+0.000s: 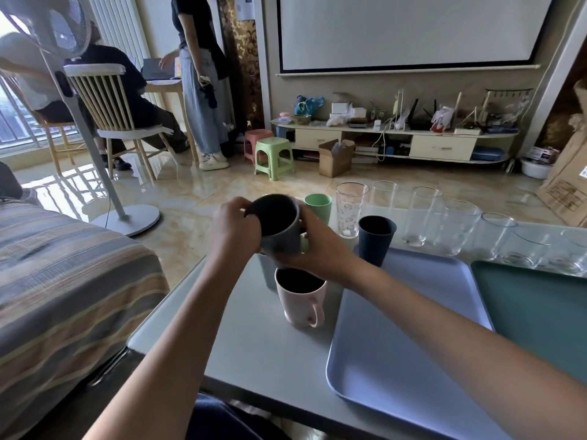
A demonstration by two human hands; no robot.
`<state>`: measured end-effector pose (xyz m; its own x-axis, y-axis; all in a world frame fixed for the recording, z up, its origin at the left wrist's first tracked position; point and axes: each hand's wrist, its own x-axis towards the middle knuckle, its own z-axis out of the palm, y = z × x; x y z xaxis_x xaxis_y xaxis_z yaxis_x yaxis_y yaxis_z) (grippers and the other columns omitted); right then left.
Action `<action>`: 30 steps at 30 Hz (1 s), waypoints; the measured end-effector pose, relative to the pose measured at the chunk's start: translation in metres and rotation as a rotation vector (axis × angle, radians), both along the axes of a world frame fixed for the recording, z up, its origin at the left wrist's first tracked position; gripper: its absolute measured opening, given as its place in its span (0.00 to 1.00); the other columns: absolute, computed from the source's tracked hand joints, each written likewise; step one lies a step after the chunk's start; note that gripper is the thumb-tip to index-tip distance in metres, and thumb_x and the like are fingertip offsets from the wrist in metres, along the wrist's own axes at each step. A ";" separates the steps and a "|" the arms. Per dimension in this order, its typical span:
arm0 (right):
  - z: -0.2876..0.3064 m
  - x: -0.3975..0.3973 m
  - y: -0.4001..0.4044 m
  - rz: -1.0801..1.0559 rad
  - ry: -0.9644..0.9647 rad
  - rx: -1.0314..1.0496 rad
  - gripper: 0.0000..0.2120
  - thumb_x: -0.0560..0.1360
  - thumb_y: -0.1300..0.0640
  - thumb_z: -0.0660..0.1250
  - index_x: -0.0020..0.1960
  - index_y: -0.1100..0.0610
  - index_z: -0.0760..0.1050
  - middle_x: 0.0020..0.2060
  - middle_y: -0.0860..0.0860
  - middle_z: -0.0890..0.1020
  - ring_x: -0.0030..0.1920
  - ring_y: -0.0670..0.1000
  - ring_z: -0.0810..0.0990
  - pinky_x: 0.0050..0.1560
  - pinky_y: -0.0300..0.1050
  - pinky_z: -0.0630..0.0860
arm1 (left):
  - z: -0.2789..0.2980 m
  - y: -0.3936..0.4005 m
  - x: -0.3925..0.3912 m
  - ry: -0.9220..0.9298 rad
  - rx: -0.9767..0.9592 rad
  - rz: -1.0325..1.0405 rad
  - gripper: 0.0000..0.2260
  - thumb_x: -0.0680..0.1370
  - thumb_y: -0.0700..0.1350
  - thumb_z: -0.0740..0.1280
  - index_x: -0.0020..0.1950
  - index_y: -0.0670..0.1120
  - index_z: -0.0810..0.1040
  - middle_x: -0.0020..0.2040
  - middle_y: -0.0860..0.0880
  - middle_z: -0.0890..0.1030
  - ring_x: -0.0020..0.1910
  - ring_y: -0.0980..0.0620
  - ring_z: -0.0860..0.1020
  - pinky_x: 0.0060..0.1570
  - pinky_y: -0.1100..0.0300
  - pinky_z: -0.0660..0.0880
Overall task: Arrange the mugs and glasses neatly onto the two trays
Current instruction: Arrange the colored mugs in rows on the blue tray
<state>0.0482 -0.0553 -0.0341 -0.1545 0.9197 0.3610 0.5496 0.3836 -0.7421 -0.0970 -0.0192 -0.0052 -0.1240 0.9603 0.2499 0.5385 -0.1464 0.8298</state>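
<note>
Trays, lilac (397,344) and green (540,309), lie bare along the worktop's (254,354) right side. Glasses (422,214) line its far edge; nothing is placed. Both grips, left (235,230) and right (313,246), grasp a grey mug (281,227) above the pink mug (300,296).

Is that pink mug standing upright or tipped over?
Upright: the pink mug stands on the table, mouth upward, handle to the side.
</note>
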 end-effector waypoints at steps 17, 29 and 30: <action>-0.085 0.136 -0.015 -0.485 0.213 -0.186 0.37 0.61 0.58 0.80 0.65 0.57 0.66 0.61 0.54 0.77 0.61 0.55 0.76 0.61 0.54 0.74 | -0.077 0.047 0.002 0.949 -0.168 -0.326 0.23 0.76 0.41 0.65 0.70 0.55 0.68 0.68 0.44 0.67 0.69 0.38 0.63 0.66 0.44 0.66; -0.120 0.131 0.004 -0.605 0.200 -0.245 0.38 0.63 0.59 0.79 0.67 0.58 0.63 0.62 0.57 0.77 0.61 0.59 0.76 0.57 0.49 0.74 | -0.086 0.053 0.003 0.842 -0.139 -0.248 0.12 0.80 0.44 0.57 0.59 0.48 0.77 0.60 0.42 0.69 0.54 0.39 0.75 0.52 0.46 0.76; -0.121 0.130 0.004 -0.609 0.219 -0.258 0.38 0.63 0.59 0.79 0.67 0.58 0.63 0.62 0.57 0.77 0.61 0.58 0.76 0.56 0.48 0.73 | -0.086 0.053 0.002 0.818 -0.130 -0.223 0.11 0.80 0.43 0.57 0.57 0.47 0.78 0.60 0.41 0.69 0.53 0.38 0.75 0.52 0.47 0.76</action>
